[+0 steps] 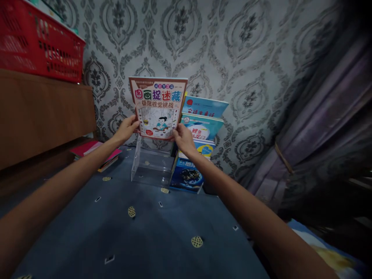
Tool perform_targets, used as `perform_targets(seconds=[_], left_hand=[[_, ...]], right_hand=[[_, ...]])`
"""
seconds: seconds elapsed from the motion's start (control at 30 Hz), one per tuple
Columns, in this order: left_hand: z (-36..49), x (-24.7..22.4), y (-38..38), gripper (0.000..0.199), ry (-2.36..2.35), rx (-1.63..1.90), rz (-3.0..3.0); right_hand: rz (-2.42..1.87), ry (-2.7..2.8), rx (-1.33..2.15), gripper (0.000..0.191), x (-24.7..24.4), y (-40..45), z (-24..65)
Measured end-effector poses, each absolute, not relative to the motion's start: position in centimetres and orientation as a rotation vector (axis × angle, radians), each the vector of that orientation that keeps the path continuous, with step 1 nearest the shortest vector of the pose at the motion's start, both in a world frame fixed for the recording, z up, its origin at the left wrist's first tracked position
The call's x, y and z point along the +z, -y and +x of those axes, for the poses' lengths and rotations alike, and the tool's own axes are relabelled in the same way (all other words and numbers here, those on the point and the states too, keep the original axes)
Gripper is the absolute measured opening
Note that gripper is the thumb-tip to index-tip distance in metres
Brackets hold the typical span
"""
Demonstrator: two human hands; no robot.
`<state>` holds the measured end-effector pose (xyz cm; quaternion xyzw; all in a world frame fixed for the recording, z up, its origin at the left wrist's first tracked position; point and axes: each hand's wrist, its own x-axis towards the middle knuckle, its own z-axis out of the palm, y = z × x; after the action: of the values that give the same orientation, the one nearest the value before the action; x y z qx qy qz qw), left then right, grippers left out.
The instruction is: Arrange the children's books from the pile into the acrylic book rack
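A brown-bordered picture book stands upright between my hands, its cover facing me. My left hand grips its lower left edge, thumb at the front. My right hand pinches its lower right corner. Below the book is a clear acrylic stand with stepped tiers; whether the book touches its top tier I cannot tell. Beside it on the right, several books rise in tiers: a light-blue one, a teal one, one with a yellow and blue cover and a dark-blue one.
A dark-blue patterned cloth covers the surface. Left of the stand lies a stack of books with a pink top. A red basket sits on a brown cabinet. Patterned wallpaper is behind; a tied curtain hangs at right.
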<state>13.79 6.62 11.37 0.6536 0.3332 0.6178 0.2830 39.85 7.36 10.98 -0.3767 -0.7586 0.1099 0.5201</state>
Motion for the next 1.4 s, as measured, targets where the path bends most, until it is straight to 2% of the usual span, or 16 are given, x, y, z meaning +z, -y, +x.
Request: perform_targets(seconds=[0.47,0.9,1.13,1.3,1.4], left_hand=[[13.3,5.9,-11.2,0.036,-1.089,1.623,1.892],[13.6,6.5,-10.1,0.029,-1.516,1.642,2.153],[14.0,7.1,-9.0,0.018,-1.746,1.506,2.254],[14.5,7.0,-8.5,0.023,-1.891,1.451,2.268],[14.7,7.0,-8.3,0.024,-1.957,1.417,2.268]], right_hand=[[-1.115,1.827,0.186,0.012,9.9,-8.4,39.4],[-1.140,1.817,0.138,0.016,10.0,-8.2,39.2],[-0.957,1.794,0.015,0.044,9.7,-7.8,38.8],[-0.892,1.742,-0.087,0.068,8.4,-7.9,38.1],[-0.896,1.731,-0.099,0.074,7.6,-7.9,37.7]])
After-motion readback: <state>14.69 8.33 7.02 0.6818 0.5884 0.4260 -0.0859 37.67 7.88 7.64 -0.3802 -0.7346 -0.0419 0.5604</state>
